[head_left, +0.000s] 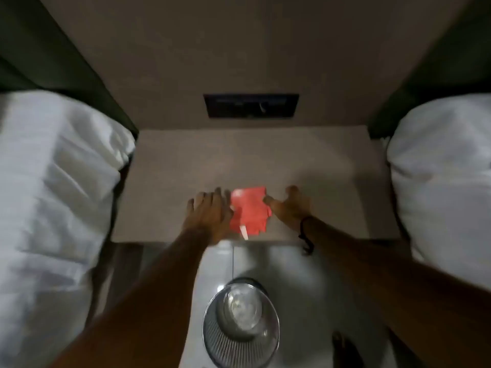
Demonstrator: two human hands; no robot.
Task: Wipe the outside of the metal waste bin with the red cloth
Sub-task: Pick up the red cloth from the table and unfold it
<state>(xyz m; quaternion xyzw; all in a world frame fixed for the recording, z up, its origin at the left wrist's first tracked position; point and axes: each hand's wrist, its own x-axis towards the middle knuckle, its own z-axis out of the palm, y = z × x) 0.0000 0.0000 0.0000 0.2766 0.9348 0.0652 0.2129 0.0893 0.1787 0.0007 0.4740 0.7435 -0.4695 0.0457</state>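
Note:
The red cloth [249, 209] lies flat near the front edge of a beige bedside table [170, 181], a white tag at its near edge. My left hand [210, 212] rests palm down at the cloth's left side, fingers spread, touching its edge. My right hand [291, 207] is at the cloth's right side, fingers apart, thumb tip on the cloth's edge. Neither hand grips it. The metal waste bin [240, 318], round with a ribbed mesh wall, stands on the pale floor below the table, between my forearms. The picture is motion-blurred.
White bedding [53, 195] fills the left and a white pillow [441, 176] the right, flanking the table. A dark switch panel [251, 106] sits on the wall behind the table. A dark shape [341, 343] lies on the floor right of the bin.

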